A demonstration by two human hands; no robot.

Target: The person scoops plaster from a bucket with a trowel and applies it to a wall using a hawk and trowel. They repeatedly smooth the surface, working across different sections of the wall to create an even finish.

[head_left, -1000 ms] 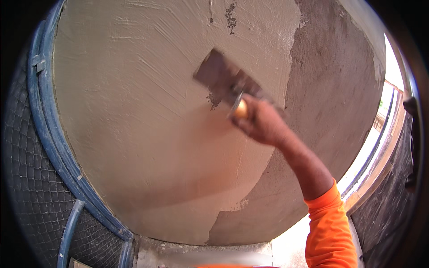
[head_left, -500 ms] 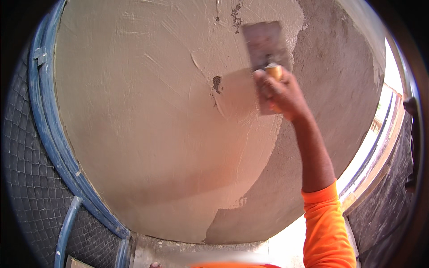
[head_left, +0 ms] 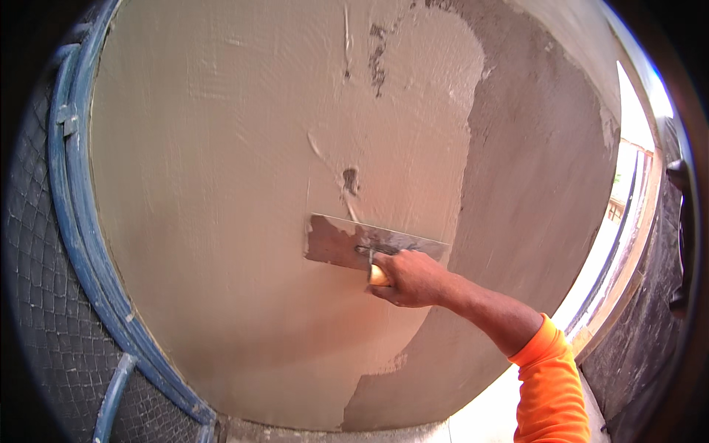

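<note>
Right hand: I see the right hand point(head_left: 413, 279) closed around the pale wooden handle point(head_left: 378, 275) of a plastering trowel point(head_left: 369, 244). The fingers wrap the handle fully, and only the rounded end of the handle shows at the left of the fist.
Left hand: I do not see it anywhere in the picture.
Trowel: the flat metal blade lies long and almost level against the wall point(head_left: 221, 184), with its left end a little higher than its right end. The blade carries smears of wet plaster. It touches the wall surface just above the hand.
Sleeve: an orange sleeve point(head_left: 550, 384) covers the forearm and comes in from below and to the right of the trowel.
Fresh plaster: a light, smooth, beige coat point(head_left: 207, 148) covers the wall to the left of the trowel, above it and below it.
Bare patch: a small dark spot point(head_left: 350, 179) sits just above the trowel, and more rough dark marks point(head_left: 377, 59) are far above it.
Older coat: a darker, rougher grey area point(head_left: 539, 184) lies to the right of the trowel.
Blue pipe: a blue scaffold tube point(head_left: 70, 221) curves well left of the trowel, with dark netting point(head_left: 33, 310) behind it.
Opening: a bright strip point(head_left: 628, 148) shows far right of the trowel.
</note>
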